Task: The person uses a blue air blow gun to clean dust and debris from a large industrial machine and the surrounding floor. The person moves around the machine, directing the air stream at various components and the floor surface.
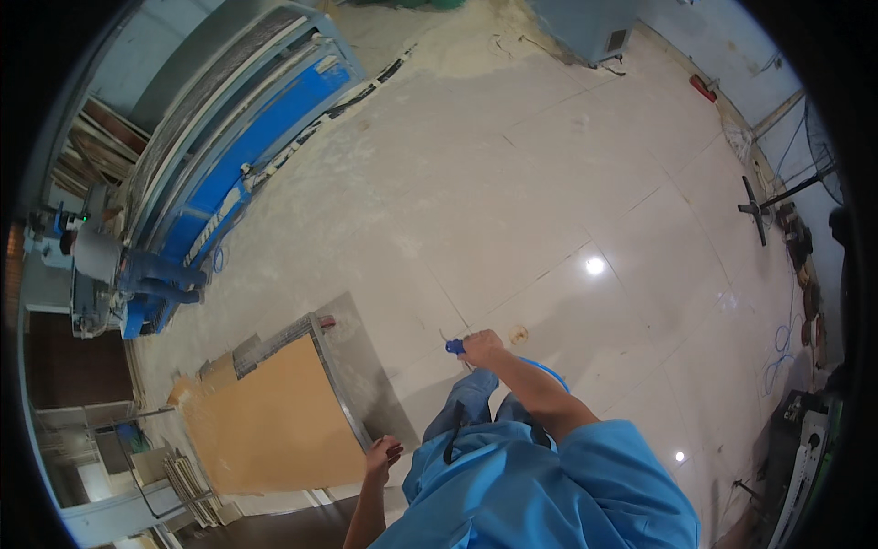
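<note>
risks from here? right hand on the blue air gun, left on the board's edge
1. The blue hose loops close by the person's legs, so it could snag or trip a step.
2. The left hand only rests at the corner of the tan board; the board might shift.
3. Dust coats the tiled floor; the blue air gun in the right hand could blow it up.

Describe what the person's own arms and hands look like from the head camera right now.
Both hands, left hand and right hand, are bare, without gloves. The forearms are uncovered; the right arm shows a short, loose, bright blue sleeve ending near the elbow. No watch, rings or markings are visible.
</note>
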The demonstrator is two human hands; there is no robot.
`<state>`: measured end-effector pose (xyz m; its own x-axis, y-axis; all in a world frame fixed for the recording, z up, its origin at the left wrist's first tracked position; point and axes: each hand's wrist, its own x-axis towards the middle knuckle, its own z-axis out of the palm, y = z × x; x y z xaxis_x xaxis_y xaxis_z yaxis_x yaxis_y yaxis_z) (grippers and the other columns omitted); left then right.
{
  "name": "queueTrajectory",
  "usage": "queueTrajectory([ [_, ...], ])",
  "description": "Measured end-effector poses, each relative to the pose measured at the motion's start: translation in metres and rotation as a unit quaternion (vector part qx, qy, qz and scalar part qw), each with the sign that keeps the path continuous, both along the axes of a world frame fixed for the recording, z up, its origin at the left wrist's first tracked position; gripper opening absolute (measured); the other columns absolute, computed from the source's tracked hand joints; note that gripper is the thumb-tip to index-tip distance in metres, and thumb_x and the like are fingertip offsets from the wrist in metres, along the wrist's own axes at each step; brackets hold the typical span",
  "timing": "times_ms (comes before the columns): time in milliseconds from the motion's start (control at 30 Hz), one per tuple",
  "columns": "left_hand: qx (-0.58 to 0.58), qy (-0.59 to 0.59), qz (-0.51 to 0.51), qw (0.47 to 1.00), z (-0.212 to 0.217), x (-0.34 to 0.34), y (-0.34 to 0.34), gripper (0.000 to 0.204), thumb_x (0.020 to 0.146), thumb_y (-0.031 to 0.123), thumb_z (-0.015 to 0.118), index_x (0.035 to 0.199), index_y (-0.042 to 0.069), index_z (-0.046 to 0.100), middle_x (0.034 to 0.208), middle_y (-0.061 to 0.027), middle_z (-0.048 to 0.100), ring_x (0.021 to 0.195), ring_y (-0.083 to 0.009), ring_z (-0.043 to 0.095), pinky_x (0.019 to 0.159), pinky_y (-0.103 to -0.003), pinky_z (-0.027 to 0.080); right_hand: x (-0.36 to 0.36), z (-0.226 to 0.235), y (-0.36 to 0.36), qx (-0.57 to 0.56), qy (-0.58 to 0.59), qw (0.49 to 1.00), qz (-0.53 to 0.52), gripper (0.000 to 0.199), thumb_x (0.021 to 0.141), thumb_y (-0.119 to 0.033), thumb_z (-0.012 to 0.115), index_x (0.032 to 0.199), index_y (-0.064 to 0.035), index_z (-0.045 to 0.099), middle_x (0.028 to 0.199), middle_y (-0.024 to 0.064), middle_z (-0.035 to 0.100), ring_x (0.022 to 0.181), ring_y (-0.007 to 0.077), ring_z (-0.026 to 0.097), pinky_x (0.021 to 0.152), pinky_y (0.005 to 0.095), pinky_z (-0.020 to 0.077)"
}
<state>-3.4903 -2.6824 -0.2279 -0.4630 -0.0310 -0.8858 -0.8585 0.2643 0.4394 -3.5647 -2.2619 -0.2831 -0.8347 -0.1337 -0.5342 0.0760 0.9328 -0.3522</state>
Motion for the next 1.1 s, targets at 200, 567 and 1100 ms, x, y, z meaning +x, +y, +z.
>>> queueTrajectory([
  [200,-0.02,-0.05,-0.045,0.998,-0.007,-0.085,0.032,0.04,0.098,0.039,0.059,0.118,0.005,0.06,0.106,-0.0105,0.068,0.095,-0.0223,0.066,0.082,-0.037,0.053,-0.036,-0.002,0.104,0.028,-0.034,0.993,-0.111,0.046,0.09,-0.051,0.064,0.108,-0.0098,0.074,0.113,0.0087,0.072,0.108,0.0267,0.068,0.091,0.0401,0.0522],
  [567,0.033,0.075,-0.099,0.992,-0.02,-0.277,0.235,0.044,0.095,0.036,0.06,0.125,0.004,0.057,0.11,-0.0139,0.066,0.098,-0.0259,0.066,0.086,-0.037,0.054,0.021,0.014,0.407,0.059,-0.021,0.93,-0.361,0.05,0.094,-0.054,0.055,0.092,-0.0082,0.076,0.089,0.0154,0.073,0.09,0.0333,0.071,0.076,0.0441,0.0554],
  [1100,-0.043,-0.018,-0.432,0.901,0.034,-0.314,0.694,0.038,0.102,0.032,0.05,0.127,0.004,0.058,0.114,-0.0122,0.067,0.1,-0.0207,0.067,0.083,-0.032,0.054,0.284,-0.111,0.628,-0.329,0.244,-0.122,-0.904,0.055,0.104,-0.055,0.035,0.088,-0.0047,0.049,0.063,0.0127,0.054,0.05,0.026,0.057,0.044,0.0397,0.0491],
])
